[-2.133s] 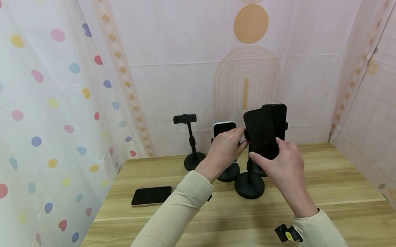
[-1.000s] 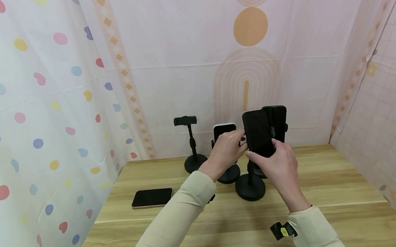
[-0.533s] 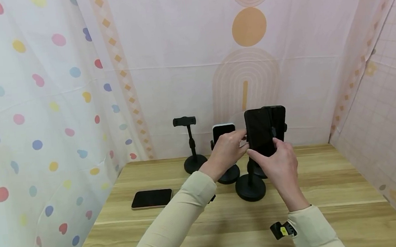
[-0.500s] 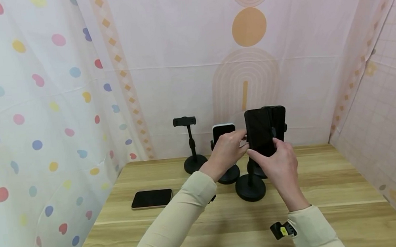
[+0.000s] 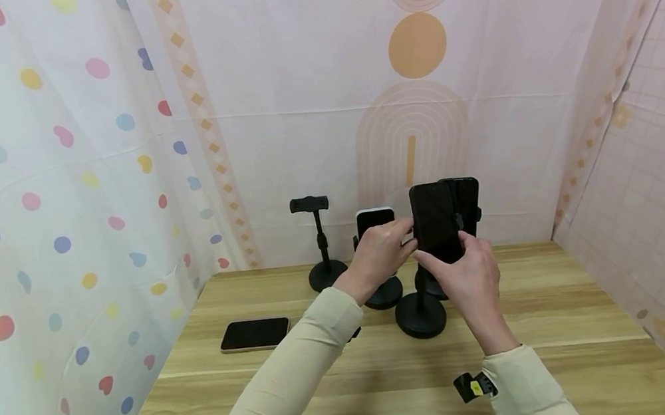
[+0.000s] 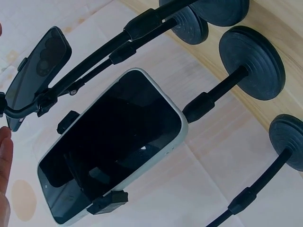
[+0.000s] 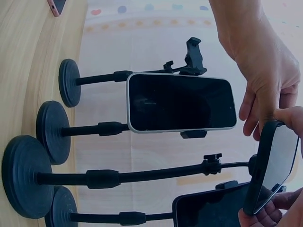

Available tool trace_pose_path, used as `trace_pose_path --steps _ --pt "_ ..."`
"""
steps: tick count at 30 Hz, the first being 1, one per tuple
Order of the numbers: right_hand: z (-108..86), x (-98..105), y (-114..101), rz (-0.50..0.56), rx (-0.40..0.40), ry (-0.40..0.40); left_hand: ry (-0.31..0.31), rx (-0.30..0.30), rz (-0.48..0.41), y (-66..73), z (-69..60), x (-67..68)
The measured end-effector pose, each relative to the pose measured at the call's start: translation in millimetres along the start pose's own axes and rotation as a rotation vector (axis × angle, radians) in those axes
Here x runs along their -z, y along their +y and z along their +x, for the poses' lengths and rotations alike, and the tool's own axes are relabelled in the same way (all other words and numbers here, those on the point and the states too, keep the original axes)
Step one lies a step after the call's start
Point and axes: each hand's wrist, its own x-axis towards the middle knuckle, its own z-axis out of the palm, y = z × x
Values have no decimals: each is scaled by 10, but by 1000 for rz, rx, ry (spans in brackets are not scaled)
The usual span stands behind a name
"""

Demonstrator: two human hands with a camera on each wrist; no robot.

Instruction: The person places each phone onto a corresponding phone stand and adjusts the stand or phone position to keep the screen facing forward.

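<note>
In the head view, a black phone (image 5: 435, 221) stands nearly upright at the clamp of the front phone stand, whose round black base (image 5: 420, 315) rests on the table. My right hand (image 5: 473, 281) grips the phone's lower part, thumb at the left edge and fingers at the right. With curled fingers my left hand (image 5: 380, 253) holds the clamp side at the phone's left edge; its exact contact is partly hidden. The right wrist view shows this phone (image 7: 272, 165) edge-on between both hands. Close to my left hand, a white-edged phone (image 6: 113, 137) sits in another stand.
Behind the front stand, another black phone (image 5: 468, 198) is mounted on a stand. A phone stand with a bare clamp (image 5: 309, 204) is at the back left. Another phone (image 5: 255, 334) lies flat on the wooden table (image 5: 387, 396). Patterned curtains (image 5: 289, 131) hang behind and beside it.
Since about two seconds ago, the phone has straightened from a slight tilt, and my right hand has shifted a little left. Over the last half second, hardly anything has moved.
</note>
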Motion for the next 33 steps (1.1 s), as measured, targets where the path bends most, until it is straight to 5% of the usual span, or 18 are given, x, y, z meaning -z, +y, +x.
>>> trace_pose_path --steps 26,33 --pt "-42 -142 83 -55 114 160 62 -128 36 -88 -141 70" --pt "-31 -155 93 -81 138 177 42 -87 24 -63 -139 71"
